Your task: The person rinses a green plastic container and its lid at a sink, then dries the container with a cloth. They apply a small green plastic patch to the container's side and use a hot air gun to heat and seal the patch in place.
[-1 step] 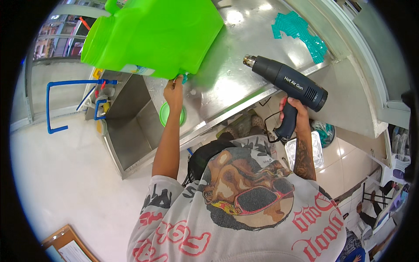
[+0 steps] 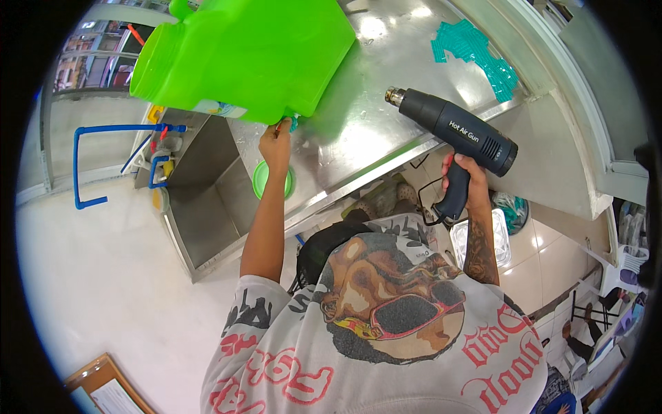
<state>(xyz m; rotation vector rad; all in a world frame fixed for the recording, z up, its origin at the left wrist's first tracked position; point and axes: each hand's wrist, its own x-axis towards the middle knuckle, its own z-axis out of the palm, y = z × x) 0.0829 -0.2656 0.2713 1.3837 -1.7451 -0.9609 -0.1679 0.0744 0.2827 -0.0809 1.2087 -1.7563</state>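
A large bright green plastic jug [image 2: 241, 55] lies on its side on the steel counter [image 2: 376, 131], its wide round mouth facing left. My left hand [image 2: 275, 141] is closed at the jug's near lower edge, pinching by a small spout-like part. A small teal plastic piece [image 2: 294, 123] shows just past my fingertips; the exact grip is partly hidden. My right hand [image 2: 463, 176] is wrapped round the handle of a black heat gun [image 2: 458, 127]. Its metal nozzle points up and left toward the jug, with a gap between them.
A round green lid [image 2: 261, 181] lies near the sink [image 2: 207, 214], behind my left forearm. Teal plastic strips [image 2: 476, 58] lie at the counter's far right. Blue pipes [image 2: 77, 165] stand at left. A clear tray [image 2: 502, 238] and a bin [image 2: 517, 210] sit below at right.
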